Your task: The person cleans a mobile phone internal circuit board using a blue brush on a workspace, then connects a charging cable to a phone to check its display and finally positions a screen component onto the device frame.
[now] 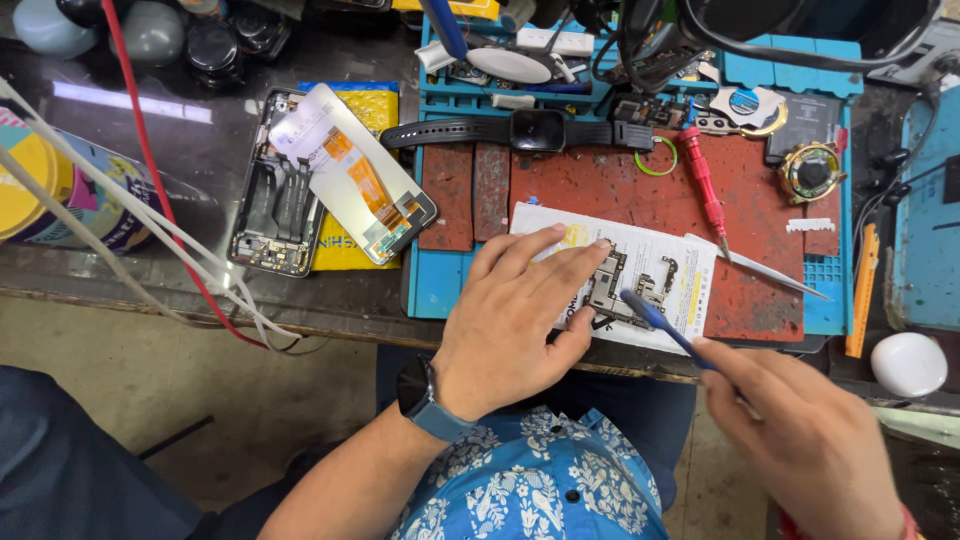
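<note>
A small phone circuit board [628,288] lies on a white printed paper [690,275] on a red and blue repair mat [760,210]. My left hand [515,320] lies flat on the paper, its fingertips pressing the board's left edge. In my right hand [800,430], at the lower right, is a thin blue tool [660,325] whose tip touches the board.
An opened phone frame [275,205] with a lifted screen panel [355,185] lies at left on a yellow sheet. A black smartwatch [535,132], red screwdriver [705,185], tweezers [770,272], small round parts and a white round object [907,363] surround the mat. Cables cross the left side.
</note>
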